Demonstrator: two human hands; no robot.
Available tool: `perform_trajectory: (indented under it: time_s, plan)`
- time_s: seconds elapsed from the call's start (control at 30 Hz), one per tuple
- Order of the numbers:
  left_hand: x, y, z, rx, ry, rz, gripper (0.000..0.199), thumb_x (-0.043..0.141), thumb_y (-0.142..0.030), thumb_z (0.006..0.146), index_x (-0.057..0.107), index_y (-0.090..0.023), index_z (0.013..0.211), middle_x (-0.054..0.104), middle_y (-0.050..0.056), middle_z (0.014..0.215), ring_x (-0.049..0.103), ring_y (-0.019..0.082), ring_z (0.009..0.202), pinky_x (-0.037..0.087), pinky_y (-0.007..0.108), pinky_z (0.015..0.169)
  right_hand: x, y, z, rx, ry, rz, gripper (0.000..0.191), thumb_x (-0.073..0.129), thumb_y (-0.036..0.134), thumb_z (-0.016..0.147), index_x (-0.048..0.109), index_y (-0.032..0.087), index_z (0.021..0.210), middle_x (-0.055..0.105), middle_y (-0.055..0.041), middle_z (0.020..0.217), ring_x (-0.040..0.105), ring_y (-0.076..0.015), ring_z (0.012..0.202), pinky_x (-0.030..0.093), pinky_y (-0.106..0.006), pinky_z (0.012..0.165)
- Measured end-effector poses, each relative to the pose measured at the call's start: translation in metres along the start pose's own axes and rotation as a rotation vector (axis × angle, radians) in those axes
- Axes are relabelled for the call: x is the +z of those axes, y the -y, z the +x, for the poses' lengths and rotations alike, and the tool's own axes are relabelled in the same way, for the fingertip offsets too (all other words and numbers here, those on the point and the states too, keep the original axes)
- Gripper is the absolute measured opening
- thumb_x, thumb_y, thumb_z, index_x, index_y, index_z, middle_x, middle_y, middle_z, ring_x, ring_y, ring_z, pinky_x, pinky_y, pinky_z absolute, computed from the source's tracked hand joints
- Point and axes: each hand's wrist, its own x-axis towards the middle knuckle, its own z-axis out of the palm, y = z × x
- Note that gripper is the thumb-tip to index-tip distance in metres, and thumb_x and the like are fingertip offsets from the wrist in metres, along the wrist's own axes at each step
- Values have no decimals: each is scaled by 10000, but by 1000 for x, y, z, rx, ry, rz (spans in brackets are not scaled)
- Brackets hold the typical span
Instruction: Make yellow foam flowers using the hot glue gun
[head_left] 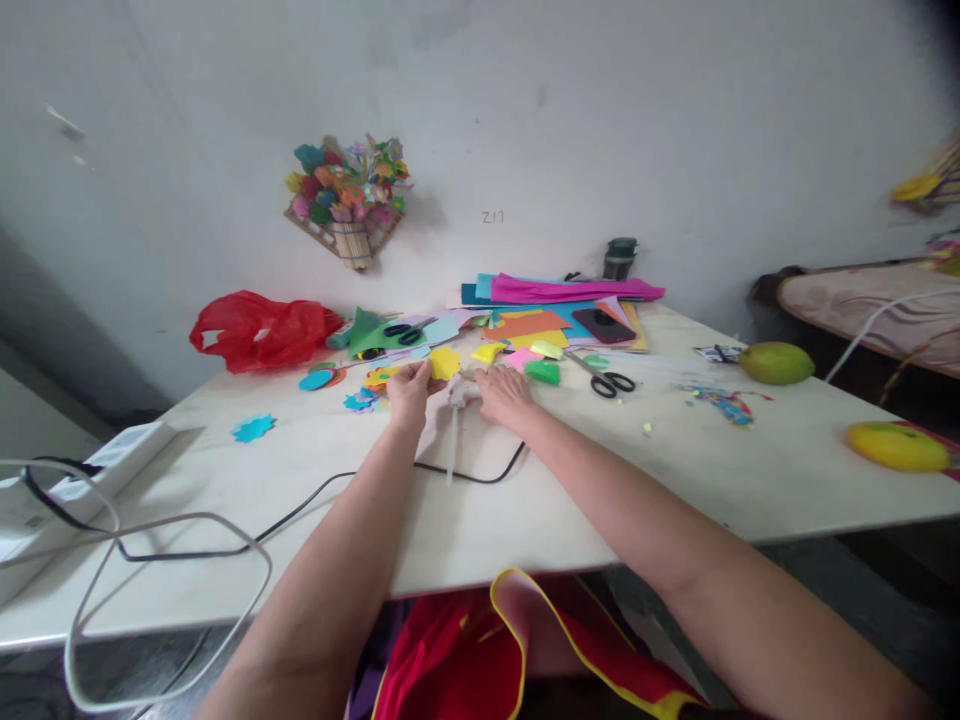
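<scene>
My left hand is closed at the middle of the table, pinching a yellow paper flower at its edge. Just to the right, my right hand rests with bent fingers by a pale glue gun; whether it grips anything is too small to tell. A clear glue stick points from the gun toward me. Left of my left hand lie more flower cutouts, yellow-orange and blue. Yellow and green pieces sit beyond my right hand.
Black scissors lie right of my hands, another pair farther back. A black cable crosses the table from a power strip. At the back are a red bag, coloured sheets and a phone; a mango sits right.
</scene>
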Motion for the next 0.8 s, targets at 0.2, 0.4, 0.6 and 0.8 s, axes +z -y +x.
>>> perform_trajectory:
  time_s: [0.2, 0.4, 0.6, 0.8]
  plan:
    - [-3, -1, 1, 29, -26, 10, 202, 640, -287, 672, 588, -104, 739, 569, -12, 533, 574, 96, 488, 538, 270, 598, -9, -35, 7, 334, -13, 169, 303, 541, 315, 783, 566, 205, 1064, 639, -116, 991, 585, -239, 938, 426, -316, 755]
    - [2, 1, -4, -40, 95, 89, 224, 671, -298, 649, 576, -100, 693, 562, -3, 486, 555, 98, 441, 528, 255, 521, -12, -37, 11, 467, -100, 1121, 185, 621, 276, 725, 579, 153, 857, 658, -49, 769, 559, -104, 542, 461, -229, 510]
    - [7, 8, -6, -68, 218, 141, 272, 714, -313, 607, 586, -89, 691, 612, 28, 565, 578, 104, 462, 530, 254, 524, -15, -22, 8, 408, -118, 1492, 181, 684, 150, 618, 528, 150, 711, 477, 73, 446, 414, -55, 368, 380, -181, 370]
    - [4, 4, -6, -72, 225, 58, 285, 706, -337, 616, 571, -99, 694, 633, 53, 596, 623, 143, 535, 526, 267, 559, -9, -29, 14, 430, -240, 1449, 201, 680, 140, 565, 509, 156, 669, 462, 81, 463, 402, -52, 366, 343, -182, 346]
